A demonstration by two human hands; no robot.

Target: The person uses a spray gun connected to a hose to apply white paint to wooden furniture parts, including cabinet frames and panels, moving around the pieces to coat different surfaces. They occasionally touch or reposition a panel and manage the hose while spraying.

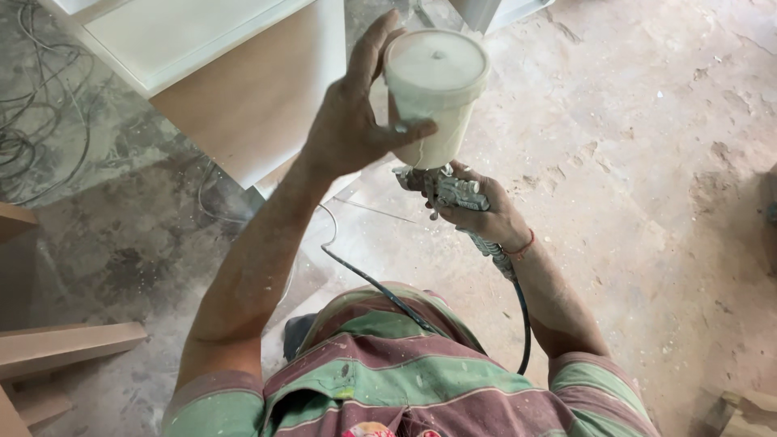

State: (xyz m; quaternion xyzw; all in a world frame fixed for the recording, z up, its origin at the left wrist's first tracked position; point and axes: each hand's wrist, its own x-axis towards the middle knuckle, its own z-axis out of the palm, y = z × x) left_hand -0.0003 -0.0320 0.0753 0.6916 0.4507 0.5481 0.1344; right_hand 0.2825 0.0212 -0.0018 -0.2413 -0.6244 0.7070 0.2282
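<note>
While loose cables [32,121] sprawl over the grey floor [647,162] at the far left and pale wooden offcuts [57,348] lie toward the lower left corner, a white-faced panel [202,57] with a bare brown underside leans across the upper left, its lower corner ending just beside the person's raised forearm. Next comes the left hand [348,121], lifted high and curled around the left side of the white paint cup [433,93]: the thumb crosses the front of the cup wall and the fingers reach up behind its rim, so the hand is closed on the cup rather than spread. The cup stands upright, its lidded top facing the camera, and its long axis runs straight down into the metal spray gun [445,190] beneath it. The gun body sits directly below the cup and just right of the left wrist. The right hand [486,214] is wrapped around the gun's handle, lower than and to the right of the left hand, with a red thread at its wrist. From the handle a dark hose [522,324] drops toward the striped shirt [405,380], and a thinner line curves off to the left. Both hands meet on one tool, the left above, the right below; bare dusty floor fills the right side.
</note>
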